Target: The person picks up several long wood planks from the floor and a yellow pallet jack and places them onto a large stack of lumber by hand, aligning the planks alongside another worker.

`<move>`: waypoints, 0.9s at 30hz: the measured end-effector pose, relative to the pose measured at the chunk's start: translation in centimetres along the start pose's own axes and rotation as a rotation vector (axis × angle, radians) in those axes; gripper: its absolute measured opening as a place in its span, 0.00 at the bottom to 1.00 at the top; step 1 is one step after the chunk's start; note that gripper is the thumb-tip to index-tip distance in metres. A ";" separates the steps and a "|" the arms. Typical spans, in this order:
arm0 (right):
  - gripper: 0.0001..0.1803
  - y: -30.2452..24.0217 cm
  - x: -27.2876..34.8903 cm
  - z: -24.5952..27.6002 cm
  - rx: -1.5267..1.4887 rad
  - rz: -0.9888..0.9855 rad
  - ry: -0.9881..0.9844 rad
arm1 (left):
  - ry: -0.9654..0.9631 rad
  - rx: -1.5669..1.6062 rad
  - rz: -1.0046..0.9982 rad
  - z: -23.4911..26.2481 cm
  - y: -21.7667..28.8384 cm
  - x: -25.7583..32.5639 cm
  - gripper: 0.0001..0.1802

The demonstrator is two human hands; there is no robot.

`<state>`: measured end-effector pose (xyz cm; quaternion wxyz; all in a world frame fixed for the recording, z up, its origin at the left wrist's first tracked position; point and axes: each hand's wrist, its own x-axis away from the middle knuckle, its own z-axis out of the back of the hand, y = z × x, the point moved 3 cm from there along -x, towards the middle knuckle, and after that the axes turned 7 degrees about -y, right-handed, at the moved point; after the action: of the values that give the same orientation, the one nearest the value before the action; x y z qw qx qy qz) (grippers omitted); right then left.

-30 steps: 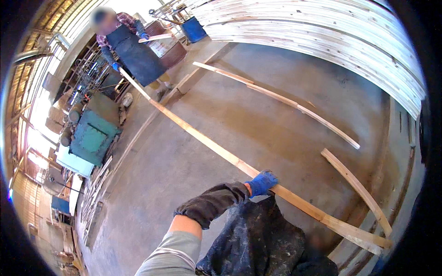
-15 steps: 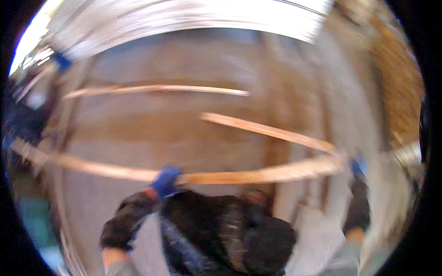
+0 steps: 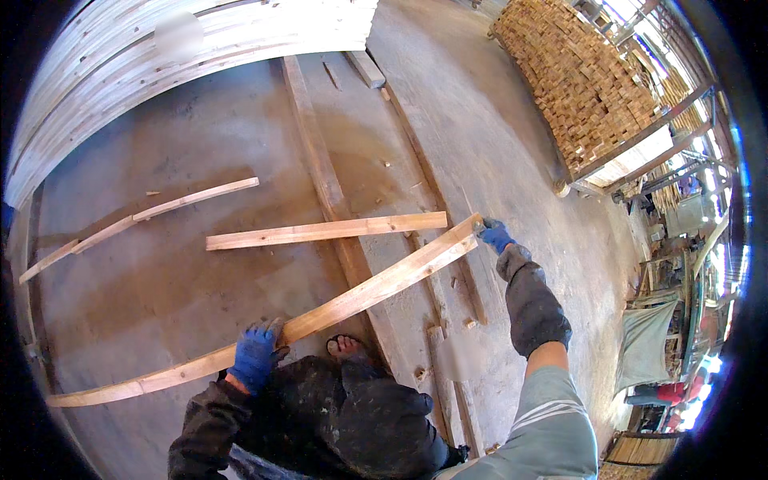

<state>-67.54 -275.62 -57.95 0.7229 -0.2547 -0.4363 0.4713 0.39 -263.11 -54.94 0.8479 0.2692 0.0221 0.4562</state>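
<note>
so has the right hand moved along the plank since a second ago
Yes. The right hand now grips the end of the long plank; earlier only the left hand held it mid-length.

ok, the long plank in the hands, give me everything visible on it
The long plank is a thin, narrow strip of pale, rough-sawn wood, bare and unpainted. It runs diagonally from lower left to upper right, held above the concrete floor; its curve may be partly lens bend. The left hand, in a blue glove, grips it along its length, well short of the left end; the right hand, also blue-gloved, holds its upper right end. Nothing else touches it.
</note>
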 end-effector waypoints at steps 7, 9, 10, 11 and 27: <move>0.21 2.0 5.1 0.4 0.080 -0.090 0.101 | 0.043 0.089 0.003 -0.1 0.1 -0.3 0.32; 0.22 1.7 5.4 -0.2 0.024 -0.079 0.095 | 0.018 0.101 0.031 -0.3 -0.1 0.0 0.31; 0.22 1.5 5.3 -0.6 0.018 -0.078 0.095 | 0.075 0.077 0.002 -0.4 -0.3 0.3 0.31; 0.22 1.2 5.4 -1.0 0.013 -0.078 0.093 | 0.132 0.054 -0.026 -0.5 -0.5 0.6 0.31; 0.24 -1.3 7.9 -3.0 0.730 0.288 0.477 | 0.209 -0.023 -0.028 1.5 -1.8 3.8 0.33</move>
<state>-62.95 -268.91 -55.27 0.7726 -0.1429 -0.0233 0.6181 4.36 -261.59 -53.71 0.8503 0.2102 0.1089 0.4700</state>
